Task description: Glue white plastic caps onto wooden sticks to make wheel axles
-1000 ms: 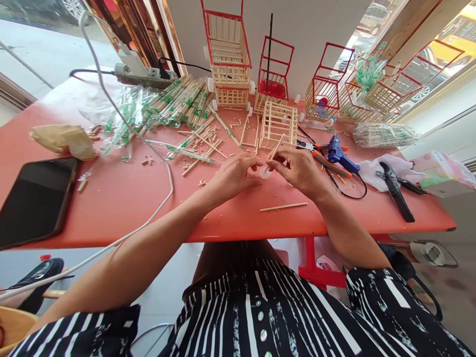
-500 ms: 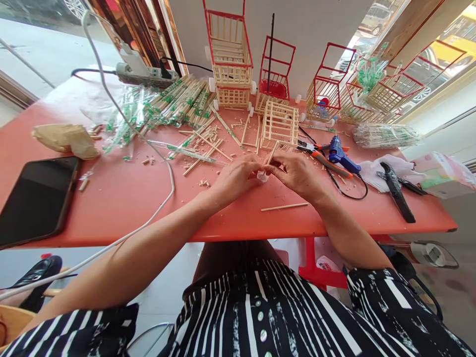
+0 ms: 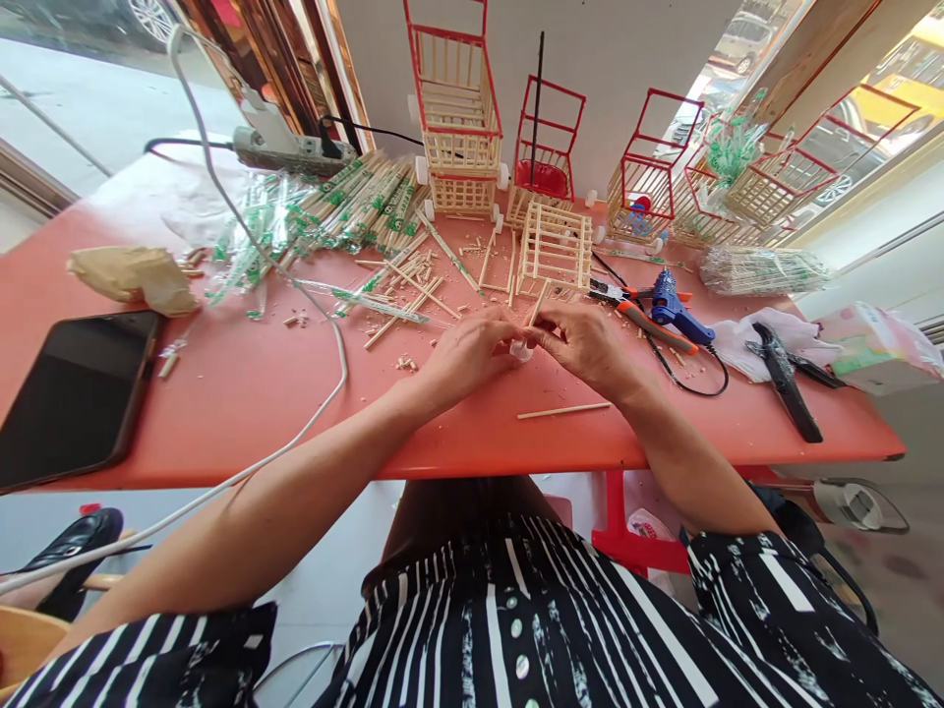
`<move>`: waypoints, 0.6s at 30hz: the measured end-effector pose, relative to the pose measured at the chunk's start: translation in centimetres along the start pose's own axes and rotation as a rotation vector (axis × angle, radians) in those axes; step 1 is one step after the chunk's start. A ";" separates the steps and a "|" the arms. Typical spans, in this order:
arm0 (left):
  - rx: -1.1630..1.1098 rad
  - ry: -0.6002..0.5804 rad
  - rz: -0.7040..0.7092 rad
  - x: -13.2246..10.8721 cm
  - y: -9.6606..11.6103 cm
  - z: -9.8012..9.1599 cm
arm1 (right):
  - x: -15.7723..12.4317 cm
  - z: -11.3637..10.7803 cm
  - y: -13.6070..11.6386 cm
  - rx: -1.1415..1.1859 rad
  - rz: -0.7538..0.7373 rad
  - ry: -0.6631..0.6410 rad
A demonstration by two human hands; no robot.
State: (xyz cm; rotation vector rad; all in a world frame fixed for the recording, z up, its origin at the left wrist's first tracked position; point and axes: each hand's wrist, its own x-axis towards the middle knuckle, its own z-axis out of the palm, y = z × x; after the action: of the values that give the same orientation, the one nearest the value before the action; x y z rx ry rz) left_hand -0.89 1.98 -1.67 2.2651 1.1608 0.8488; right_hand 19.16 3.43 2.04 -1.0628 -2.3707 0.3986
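Close together over the table's middle, both my hands work at a small white, translucent round piece [image 3: 521,350]. My left hand [image 3: 479,349] pinches this piece from its left side. Between the thumb and fingers of my right hand [image 3: 579,339] is a short wooden stick [image 3: 538,303], tilted upward, its lower end at the white piece. Whether the stick sits in the piece or only touches it, I cannot tell. Just beyond my hands stands a small slatted wooden basket frame [image 3: 555,246]. Nearer me, a loose stick [image 3: 563,411] lies on the table.
Several red-trimmed miniature stick carts [image 3: 457,98] line the back. Wrapped chopsticks [image 3: 369,202] and cut bits lie at the back left, a phone [image 3: 81,393] at the far left. Pliers [image 3: 656,324] and a blue glue gun [image 3: 678,310] lie right. A white cable [image 3: 295,442] crosses the left side.
Almost nothing differs. The stick in my right hand has shifted very slightly, and the hands stay in the same place.
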 end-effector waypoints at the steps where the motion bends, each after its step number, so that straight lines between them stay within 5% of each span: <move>1: 0.002 0.005 0.001 0.0 0.0 0.0 | 0.0 0.0 0.0 -0.001 -0.001 -0.001; 18: 0.015 0.022 0.030 0.0 -0.3 0.3 | 0.0 -0.1 -0.2 0.025 0.009 -0.014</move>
State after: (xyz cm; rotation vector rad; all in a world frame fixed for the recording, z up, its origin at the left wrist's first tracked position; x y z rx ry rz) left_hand -0.86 2.12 -2.04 2.2961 1.1486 0.8818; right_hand 19.04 3.33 2.24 -1.0633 -2.3679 0.4394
